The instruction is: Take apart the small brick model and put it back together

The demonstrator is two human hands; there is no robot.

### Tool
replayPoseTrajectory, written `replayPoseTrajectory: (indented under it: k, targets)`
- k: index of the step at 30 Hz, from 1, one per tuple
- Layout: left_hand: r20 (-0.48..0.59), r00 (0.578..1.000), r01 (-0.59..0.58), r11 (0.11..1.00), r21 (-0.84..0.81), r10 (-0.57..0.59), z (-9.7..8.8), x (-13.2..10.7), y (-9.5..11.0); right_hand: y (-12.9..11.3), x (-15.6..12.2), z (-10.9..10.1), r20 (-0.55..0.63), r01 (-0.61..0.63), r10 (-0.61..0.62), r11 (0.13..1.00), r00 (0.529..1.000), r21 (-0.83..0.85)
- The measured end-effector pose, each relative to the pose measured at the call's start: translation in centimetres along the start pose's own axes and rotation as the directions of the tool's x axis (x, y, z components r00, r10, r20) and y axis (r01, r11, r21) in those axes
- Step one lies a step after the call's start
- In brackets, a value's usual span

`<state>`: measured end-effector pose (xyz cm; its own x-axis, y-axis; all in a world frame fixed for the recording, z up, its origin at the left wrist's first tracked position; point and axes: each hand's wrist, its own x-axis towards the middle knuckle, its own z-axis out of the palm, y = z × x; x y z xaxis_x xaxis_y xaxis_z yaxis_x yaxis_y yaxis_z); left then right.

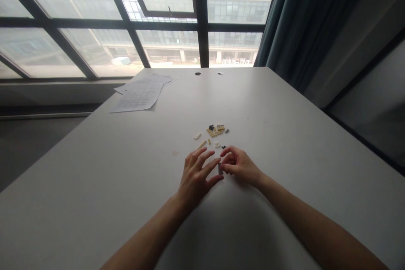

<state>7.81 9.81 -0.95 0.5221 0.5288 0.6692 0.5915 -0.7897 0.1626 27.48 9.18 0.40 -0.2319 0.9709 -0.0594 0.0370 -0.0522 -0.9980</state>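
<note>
A small grey building brick (220, 168) is held upright between my two hands at the near middle of the table. My left hand (196, 173) has its thumb and index fingertip at the brick's two ends, while its other fingers are stretched out. From the right, my right hand (238, 165) is closed in a pinch, its thumb and fingertips against the brick's side. Whether a second small piece sits in those right fingers is hidden. Just beyond lie a white brick piece (217, 144), a small black piece (224, 147) and a tan strip (202, 144).
Past the hands sits a cluster of tan plates (214, 132) with a dark piece (211, 127) on it. A white strip (198, 136) and a grey piece (227, 130) flank it. Printed papers (139, 95) lie on the white table (272, 135) at far left, before the windows.
</note>
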Motion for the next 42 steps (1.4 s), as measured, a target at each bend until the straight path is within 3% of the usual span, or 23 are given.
replayPoseTrajectory:
  k: [3,6,13,19,21,33,42]
  targets:
    - [0.032,0.999,-0.007,1.000,0.026,0.006,-0.1,0.0,0.2,-0.3,0.2,-1.3,-0.086,0.000,-0.024,0.963,0.996,-0.269]
    - [0.121,0.993,-0.022,1.000,0.019,0.020,-0.1,0.0,0.5,-0.3,0.3,-2.0,-0.113,-0.001,-0.064,0.865,0.992,-0.501]
    - [0.191,0.979,-0.076,0.997,-0.012,0.077,0.0,-0.1,0.8,-0.5,0.0,-1.6,-0.078,0.033,-0.127,0.693,0.989,-0.720]
    - [0.248,0.961,-0.121,0.992,-0.029,0.124,-0.4,0.0,1.2,-0.7,0.3,-3.6,0.161,0.171,-0.076,0.657,0.984,-0.734]
    - [0.265,0.955,-0.131,0.991,-0.024,0.133,-0.3,0.1,1.2,-0.5,0.4,-4.0,0.189,0.191,-0.075,0.660,0.979,-0.727]
    - [0.371,0.925,-0.081,0.997,-0.005,0.077,-0.1,0.1,1.0,0.3,0.2,-2.5,0.085,0.167,-0.160,0.622,0.983,-0.765]
    - [0.396,0.913,-0.097,0.995,-0.022,0.098,0.0,0.0,0.8,0.5,0.4,-3.0,0.103,0.199,-0.190,0.604,0.976,-0.771]
